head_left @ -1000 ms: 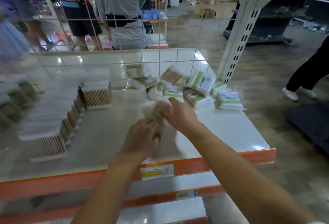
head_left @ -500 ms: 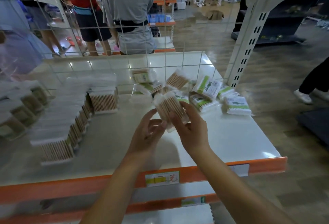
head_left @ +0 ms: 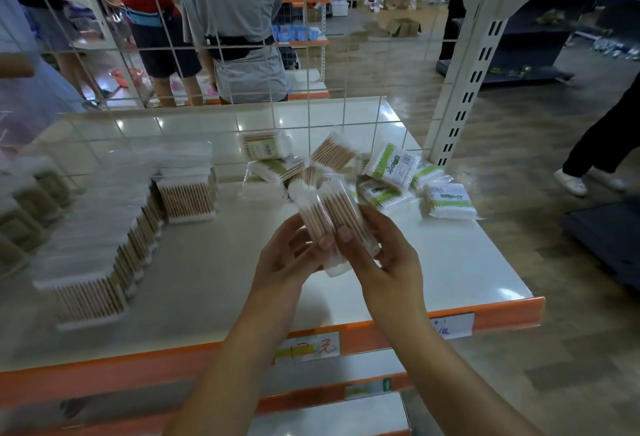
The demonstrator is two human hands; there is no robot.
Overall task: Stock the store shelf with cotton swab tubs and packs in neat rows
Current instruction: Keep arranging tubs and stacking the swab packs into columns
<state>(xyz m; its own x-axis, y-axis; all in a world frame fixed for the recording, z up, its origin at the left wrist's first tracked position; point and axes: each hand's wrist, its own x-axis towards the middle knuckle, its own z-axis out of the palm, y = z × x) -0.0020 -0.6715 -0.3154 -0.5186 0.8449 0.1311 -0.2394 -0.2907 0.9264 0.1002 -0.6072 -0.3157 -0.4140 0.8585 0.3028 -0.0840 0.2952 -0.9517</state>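
Store aisle, white shelf with orange front lip, wire grid behind, people standing past it. Both my hands are up over the shelf middle, holding clear cotton swab tubs between them, looks like two side by side, wooden sticks showing. Left hand curls round the left one from below, thumb on its front. Right hand wraps the right one, thumb pressed on front near the left thumb. Tubs sit tilted, tops leaning away from me, clear of the shelf surface. Neat row of tubs runs down the left side, well apart from my hands; loose pile of packs just beyond the tubs at the back right. Step, I'd say: square up the pair. To do it well, get the bases flush and the sticks upright, then set them down touching the row end so the line stays straight.
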